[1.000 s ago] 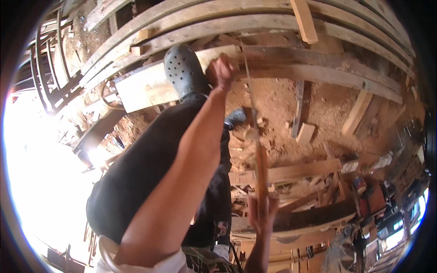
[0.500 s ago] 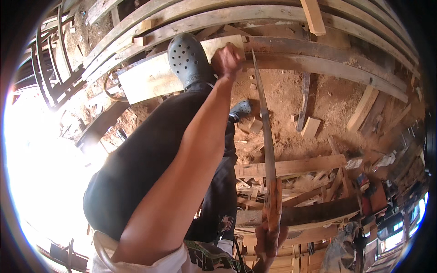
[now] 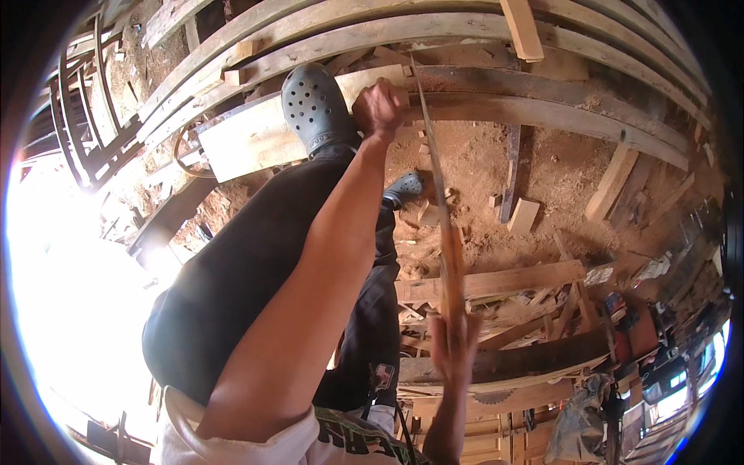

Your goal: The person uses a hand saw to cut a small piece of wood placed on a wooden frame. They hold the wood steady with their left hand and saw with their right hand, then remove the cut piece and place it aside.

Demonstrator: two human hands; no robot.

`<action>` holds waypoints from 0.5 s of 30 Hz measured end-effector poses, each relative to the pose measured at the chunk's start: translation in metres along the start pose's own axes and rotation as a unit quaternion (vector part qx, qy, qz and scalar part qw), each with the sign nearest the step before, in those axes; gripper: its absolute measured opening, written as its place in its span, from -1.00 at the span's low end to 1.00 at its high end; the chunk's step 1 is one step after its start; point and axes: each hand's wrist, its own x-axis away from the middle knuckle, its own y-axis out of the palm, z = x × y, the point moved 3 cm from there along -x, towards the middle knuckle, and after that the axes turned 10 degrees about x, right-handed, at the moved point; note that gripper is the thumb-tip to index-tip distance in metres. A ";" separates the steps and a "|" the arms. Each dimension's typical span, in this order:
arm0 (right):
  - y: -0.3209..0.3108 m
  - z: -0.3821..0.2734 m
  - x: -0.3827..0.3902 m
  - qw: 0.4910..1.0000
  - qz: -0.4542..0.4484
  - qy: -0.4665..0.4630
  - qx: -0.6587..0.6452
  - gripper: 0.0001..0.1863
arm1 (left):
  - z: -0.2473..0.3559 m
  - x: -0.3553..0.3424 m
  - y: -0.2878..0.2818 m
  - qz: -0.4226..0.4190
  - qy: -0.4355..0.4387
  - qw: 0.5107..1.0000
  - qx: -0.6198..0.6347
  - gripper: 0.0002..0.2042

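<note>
My right hand (image 3: 454, 347) is closed round the wooden handle of a handsaw (image 3: 451, 267), slightly smeared by motion. Its long thin blade points away from me, with the far part at the right end of a pale wooden board (image 3: 240, 139). My left hand (image 3: 378, 108) is closed on that end of the board, just left of the blade, though its fingertips are hard to make out. A foot in a grey clog (image 3: 314, 105) presses on the board beside my left hand. The other clog (image 3: 406, 186) stands lower, on the sawdust-covered ground.
Long wooden beams (image 3: 372, 35) run across the far side, with a short plank (image 3: 522, 31) lying over them. Offcuts (image 3: 524, 215) lie on the ground to the right. A beam (image 3: 504, 280) crosses nearer me. Strong glare washes out the left.
My right hand has pushed the handsaw forward, away from me, and its blade now reaches further past the board. My left hand and the foot keep their places on the board.
</note>
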 end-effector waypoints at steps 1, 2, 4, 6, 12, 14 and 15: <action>0.002 -0.001 0.002 1.000 0.013 -0.006 0.003 -0.81 | 0.001 -0.001 0.000 -0.007 -0.007 1.000 0.027 -0.89; 0.007 -0.004 0.003 1.000 -0.020 -0.005 0.007 -0.80 | 0.001 0.001 0.001 -0.025 -0.028 0.999 -0.002 -0.88; 0.009 0.000 0.013 0.941 -0.120 0.172 -0.267 -0.78 | -0.001 -0.003 0.001 -0.016 -0.044 0.997 -0.053 -0.88; 0.005 0.001 0.024 0.838 -0.105 0.284 -0.454 -0.72 | -0.002 -0.003 0.001 -0.013 -0.027 0.998 -0.062 -0.86; 0.019 -0.002 0.006 0.999 0.016 0.016 -0.025 -0.64 | -0.005 -0.005 0.006 0.009 -0.020 0.999 -0.028 -0.86; 0.026 0.007 0.016 0.956 -0.059 0.138 -0.253 -0.61 | -0.005 -0.006 0.005 0.024 0.003 1.000 -0.005 -0.85; 0.024 0.008 0.021 0.930 -0.042 0.160 -0.329 -0.57 | -0.005 -0.006 0.004 0.027 0.015 1.000 0.003 -0.84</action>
